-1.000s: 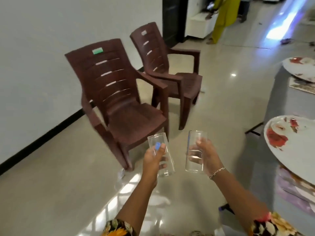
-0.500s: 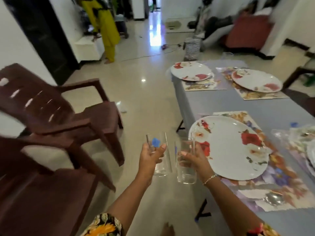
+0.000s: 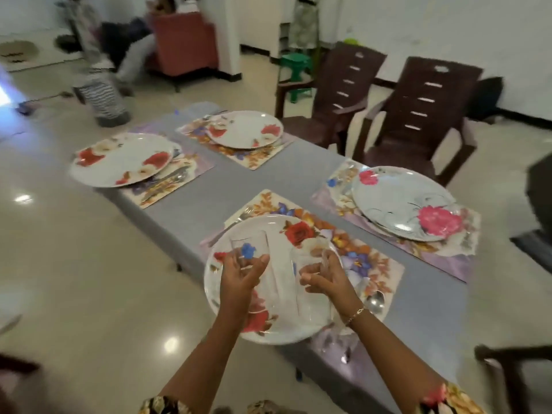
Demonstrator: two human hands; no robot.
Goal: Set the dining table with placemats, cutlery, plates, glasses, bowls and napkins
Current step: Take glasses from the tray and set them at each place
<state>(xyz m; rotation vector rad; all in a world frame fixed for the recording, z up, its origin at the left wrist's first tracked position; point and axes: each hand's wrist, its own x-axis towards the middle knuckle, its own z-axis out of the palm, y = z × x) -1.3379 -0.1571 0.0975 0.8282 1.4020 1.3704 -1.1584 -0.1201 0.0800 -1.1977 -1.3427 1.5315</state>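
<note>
Head view: both hands are sitting in the lower centre of the frame, each holding a clear glass upright over the nearest plate.

Left hand is wrapping the left glass. Thumb is pressing the near side just below a blue sticker, the other fingers are curling round the far side, so the glass is sitting between thumb and fingers, rim sticking up above the hand.

Right hand is gripping the right glass. Fingers are closing together round the upper part, the body of the glass is hanging below the palm, base showing near the wrist with the bracelet. Motion blur, so exact finger contact is hard to tell. The two glasses are standing close side by side, not touching.

The nearest plate is resting on a floral placemat on the grey table, a fork lying at its upper left edge and a spoon just right of the right wrist.

Three more floral plates are sitting on placemats: one at right centre, one at left centre, one at upper centre. Two brown chairs are standing at the upper right beside the table.
</note>
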